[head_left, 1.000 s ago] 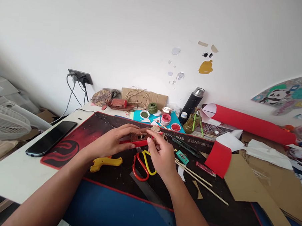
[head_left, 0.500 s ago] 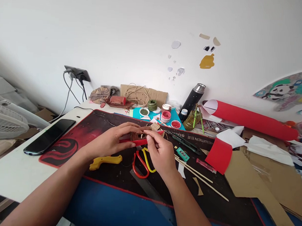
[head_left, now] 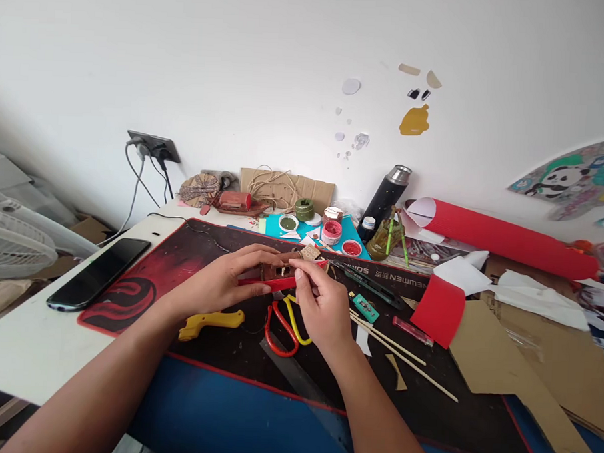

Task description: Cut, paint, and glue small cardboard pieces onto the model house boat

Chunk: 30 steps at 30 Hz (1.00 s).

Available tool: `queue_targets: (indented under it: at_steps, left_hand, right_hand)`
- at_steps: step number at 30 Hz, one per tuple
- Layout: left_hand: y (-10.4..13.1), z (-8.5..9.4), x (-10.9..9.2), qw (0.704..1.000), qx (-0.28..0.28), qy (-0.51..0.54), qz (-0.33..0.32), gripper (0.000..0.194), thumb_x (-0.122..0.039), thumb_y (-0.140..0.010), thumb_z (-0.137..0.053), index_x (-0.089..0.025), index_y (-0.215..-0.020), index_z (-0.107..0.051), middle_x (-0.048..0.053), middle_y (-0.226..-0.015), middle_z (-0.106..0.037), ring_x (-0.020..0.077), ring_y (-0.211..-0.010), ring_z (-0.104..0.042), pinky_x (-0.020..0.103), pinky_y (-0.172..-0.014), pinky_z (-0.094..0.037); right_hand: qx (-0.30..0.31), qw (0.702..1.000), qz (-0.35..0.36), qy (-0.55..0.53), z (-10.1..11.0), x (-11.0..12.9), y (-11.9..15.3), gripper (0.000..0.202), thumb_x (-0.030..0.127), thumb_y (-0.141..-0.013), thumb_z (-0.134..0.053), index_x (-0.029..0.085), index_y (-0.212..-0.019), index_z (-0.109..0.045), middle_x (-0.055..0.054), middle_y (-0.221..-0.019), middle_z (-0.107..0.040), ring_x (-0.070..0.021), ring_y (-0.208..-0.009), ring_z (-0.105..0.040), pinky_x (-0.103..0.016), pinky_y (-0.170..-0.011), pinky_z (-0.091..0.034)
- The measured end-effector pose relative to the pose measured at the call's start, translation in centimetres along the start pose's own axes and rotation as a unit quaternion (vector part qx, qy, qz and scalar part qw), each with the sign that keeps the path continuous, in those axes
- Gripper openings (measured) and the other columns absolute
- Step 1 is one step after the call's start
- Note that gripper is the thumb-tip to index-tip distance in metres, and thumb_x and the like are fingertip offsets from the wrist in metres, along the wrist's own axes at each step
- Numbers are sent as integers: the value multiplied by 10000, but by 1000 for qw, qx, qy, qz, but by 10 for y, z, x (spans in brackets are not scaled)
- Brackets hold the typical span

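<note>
A small brown craft piece with a red strip (head_left: 283,283) along its near side is held just above the dark desk mat. My left hand (head_left: 247,274) is closed round its left part, with the thumb along the red strip and the fingers over the top. At its right end my right hand (head_left: 316,290) is pinched, thumb against forefinger; those fingers cover part of the piece. Just below the hands lie scissors (head_left: 281,332) with red and yellow handles. To their left rests a yellow tool handle (head_left: 211,324).
Open paint pots (head_left: 332,232) stand behind the hands beside a black flask (head_left: 386,195). A green utility knife (head_left: 367,284), thin wooden sticks (head_left: 406,364) and cardboard pieces (head_left: 501,355) lie to the right. At the left is a phone (head_left: 100,272). A clear ruler (head_left: 295,373) lies near the front edge.
</note>
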<state>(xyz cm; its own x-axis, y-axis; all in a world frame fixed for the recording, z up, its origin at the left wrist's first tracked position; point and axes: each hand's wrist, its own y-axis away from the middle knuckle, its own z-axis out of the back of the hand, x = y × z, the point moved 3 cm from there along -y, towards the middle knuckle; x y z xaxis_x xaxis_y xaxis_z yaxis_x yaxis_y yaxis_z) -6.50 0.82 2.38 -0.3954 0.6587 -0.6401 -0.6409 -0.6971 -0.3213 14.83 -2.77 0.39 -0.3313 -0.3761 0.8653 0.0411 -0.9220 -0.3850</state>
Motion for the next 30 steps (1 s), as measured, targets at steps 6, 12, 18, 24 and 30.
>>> queue_targets:
  at_steps: [6,12,18,24,30]
  left_hand:
    - [0,0,0,1000,0,16,3,431,-354,-1050,-689,-306,-1472,-613,100,-1515,-650,235,-1208,-705,380,-1049,-592]
    - [1,0,-1,1000,3,19,3,417,-335,-1059,-681,-309,-1467,-602,96,-1523,-636,232,-1244,-686,393,-1082,-576]
    - [0,0,-1,1000,2,13,3,421,-338,-1051,-694,-315,-1462,-609,88,-1529,-638,247,-1310,-662,396,-1110,-565]
    - [-1,0,0,1000,1,7,0,433,-346,-1063,-666,-311,-1490,-604,106,-1555,-623,277,-1387,-626,418,-1104,-575]
    - [-1,1,-2,1000,1,9,1,420,-340,-1061,-671,-312,-1474,-602,104,-1569,-621,273,-1383,-634,417,-1109,-574]
  right_hand:
    - [-10,1000,-4,3,1,-1,0,325,343,-1087,-543,255,-1245,-813,-76,-983,-841,-260,-885,-814,-330,-708,-644]
    - [-8,1000,-12,6,1,-2,0,326,347,-1085,-536,253,-1233,-810,-63,-916,-831,-252,-869,-814,-317,-709,-636]
    - [-12,1000,-7,8,1,-2,0,310,350,-1084,-540,275,-1215,-810,-73,-984,-839,-266,-922,-815,-328,-724,-643]
    - [-35,999,-3,-3,1,-3,1,326,370,-1089,-533,296,-1257,-802,-74,-1006,-835,-275,-935,-814,-344,-711,-654]
    - [-28,1000,-5,7,1,-2,1,324,368,-1088,-534,289,-1243,-807,-75,-999,-838,-276,-943,-814,-342,-722,-650]
